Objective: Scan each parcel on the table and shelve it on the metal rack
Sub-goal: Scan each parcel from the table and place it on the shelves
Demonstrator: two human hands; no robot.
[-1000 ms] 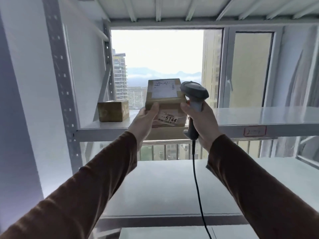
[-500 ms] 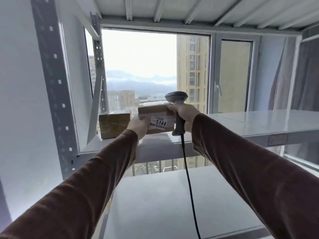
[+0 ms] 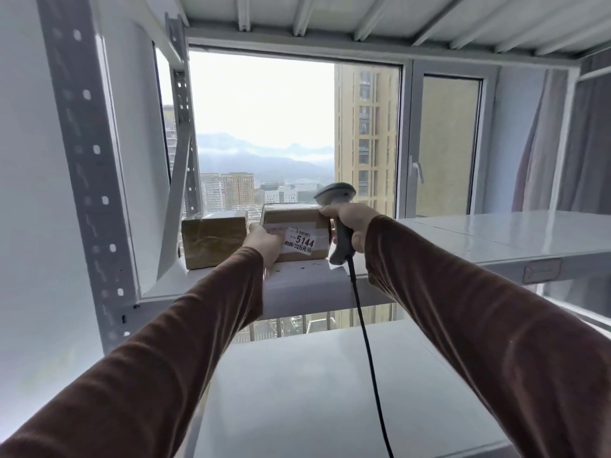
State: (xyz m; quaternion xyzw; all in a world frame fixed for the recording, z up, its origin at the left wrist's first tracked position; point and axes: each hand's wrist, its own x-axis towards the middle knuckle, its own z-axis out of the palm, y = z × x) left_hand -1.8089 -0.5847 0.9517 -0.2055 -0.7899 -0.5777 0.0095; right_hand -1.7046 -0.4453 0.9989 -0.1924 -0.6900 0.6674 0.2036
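You have the parcel (image 3: 294,234) down on the rack's upper shelf (image 3: 496,233), held between your two hands, so the step in hand looks like seating it and letting go. Your left hand (image 3: 264,244) grips its near left corner, fingers curled round the edge; your right hand (image 3: 350,226) is clenched on the scanner (image 3: 337,223) handle while its fingertips press the parcel's right end. Slide it back squarely until it sits just beside the other box (image 3: 213,241), which lies to the left of your left fingers, and keep the label reading 5144 (image 3: 302,244) facing you. Then lift your left fingers off first, and mind the scanner cable (image 3: 367,342) hanging below your right fingers so it doesn't drag the parcel forward. Whether the parcel's base lies flat on the shelf is hard to tell, since your left hand covers its lower left corner. Its far side is out of sight, the smaller print on the label is unreadable, and the table with any remaining parcels is not in view.
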